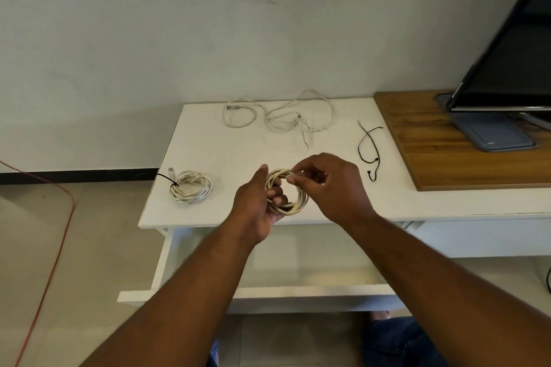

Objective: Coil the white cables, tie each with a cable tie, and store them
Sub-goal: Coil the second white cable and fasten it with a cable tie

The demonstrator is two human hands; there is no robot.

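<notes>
While tied coil (190, 190) lies done at desk (226, 152) left, second coil (287, 194) is held over the desk front: left hand (259, 205) grips its loops, right hand (331, 188) pinches the cable end at top. Loose cables (280, 116) at back, uncoiled. Cable ties (368, 149) unused at right. Open drawer (298, 292) below: no cable seen inside, arms hide part

Cable coil (301, 201) in left hand (255, 209), right hand (337, 188) on its end
</notes>
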